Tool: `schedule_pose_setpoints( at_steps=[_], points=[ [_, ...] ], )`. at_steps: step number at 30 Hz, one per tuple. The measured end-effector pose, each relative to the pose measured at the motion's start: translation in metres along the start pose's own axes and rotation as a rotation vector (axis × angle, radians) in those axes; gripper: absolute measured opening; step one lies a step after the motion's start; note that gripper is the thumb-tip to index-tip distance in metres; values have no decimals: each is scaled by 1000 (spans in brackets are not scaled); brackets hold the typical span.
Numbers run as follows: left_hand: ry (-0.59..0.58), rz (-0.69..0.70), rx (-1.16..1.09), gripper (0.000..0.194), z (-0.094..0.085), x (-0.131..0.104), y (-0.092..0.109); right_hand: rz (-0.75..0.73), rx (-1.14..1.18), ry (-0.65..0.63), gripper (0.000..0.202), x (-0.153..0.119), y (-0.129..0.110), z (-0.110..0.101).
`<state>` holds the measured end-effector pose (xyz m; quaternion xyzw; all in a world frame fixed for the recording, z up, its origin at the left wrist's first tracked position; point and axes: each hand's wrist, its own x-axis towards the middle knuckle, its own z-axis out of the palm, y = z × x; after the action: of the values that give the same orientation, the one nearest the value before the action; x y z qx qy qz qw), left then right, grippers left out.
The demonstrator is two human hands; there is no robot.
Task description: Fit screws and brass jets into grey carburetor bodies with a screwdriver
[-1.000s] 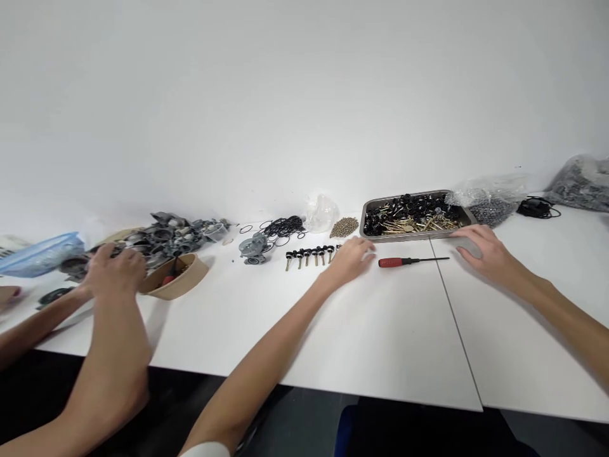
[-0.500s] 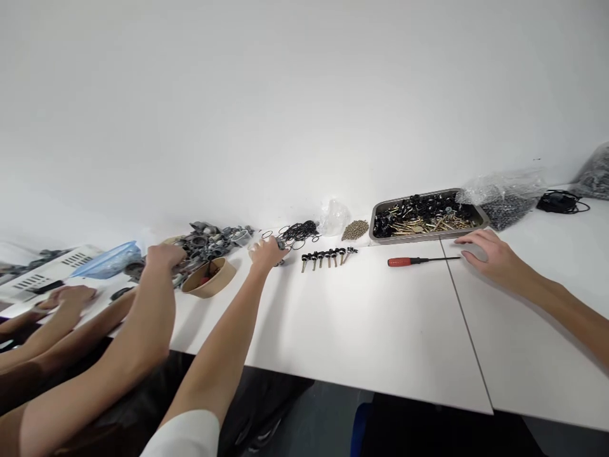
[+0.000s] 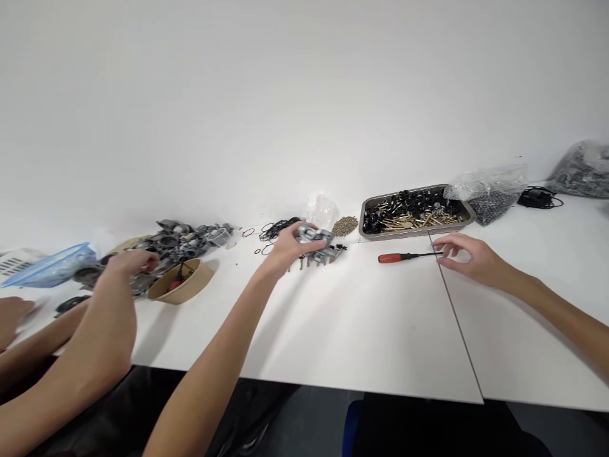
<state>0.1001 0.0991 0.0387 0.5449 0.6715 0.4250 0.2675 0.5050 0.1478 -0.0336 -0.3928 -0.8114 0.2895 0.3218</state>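
Note:
My left hand (image 3: 286,251) is closed around a grey metal casting (image 3: 314,238), held up over the table. Behind and beneath it, a row of small black-topped brass pieces (image 3: 304,261) is partly hidden. At the right, my right hand (image 3: 469,257) has its thumb and fingers apart, with the shaft tip of a red-handled screwdriver (image 3: 391,258) between them. The screwdriver lies flat on the table, its handle pointing left; no grip on it shows.
A metal tray (image 3: 416,235) of black and brass parts stands by the wall, near a brass pile (image 3: 345,226), black rubber rings (image 3: 278,228) and plastic bags (image 3: 492,197). Leftward are a tan bowl (image 3: 197,282), heaped grey castings (image 3: 178,241) and another person's arm (image 3: 109,330).
My left hand has moved right with the casting, lifting it in front of the row of pieces. My right hand has come to the screwdriver's tip. The view has shifted slightly.

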Motion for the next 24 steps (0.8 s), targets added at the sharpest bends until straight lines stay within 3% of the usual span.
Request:
schedule_pose_setpoints(
  at_steps=[2, 5, 8, 10, 12, 15, 16, 18, 20, 22, 24],
  points=[
    [-254, 20, -130, 62, 40, -14, 19, 24, 167, -98, 49, -3, -23, 5],
    [-468, 62, -237, 64, 97, -34, 36, -50, 340, -217, 70, -6, -49, 15],
    [-674, 76, -403, 70, 134, -46, 42, -149, 355, -176, 53, -9, -56, 22],
    [-730, 89, -464, 71, 142, -47, 42, -181, 323, -98, 33, -11, -54, 23],
    [-774, 140, -446, 74, 138, -43, 41, -212, 281, -42, 26, -13, -53, 23],
    [-776, 280, -292, 66, 115, -25, 32, -288, 194, 16, 25, -17, -54, 22],
    [-695, 321, -202, 55, 104, -17, 26, -309, 164, 26, 25, -18, -55, 22],
    [-401, 351, 57, 32, 83, 0, 9, -330, 105, 23, 25, -19, -54, 22],
    [-120, 337, 406, 24, 66, 15, -12, -325, 51, 9, 25, -19, -52, 23],
    [-19, 333, 680, 24, 56, 25, -31, -316, 15, 2, 25, -18, -48, 24],
    [-30, 350, 811, 27, 53, 30, -45, -318, -3, 9, 25, -18, -46, 25]
  ],
)
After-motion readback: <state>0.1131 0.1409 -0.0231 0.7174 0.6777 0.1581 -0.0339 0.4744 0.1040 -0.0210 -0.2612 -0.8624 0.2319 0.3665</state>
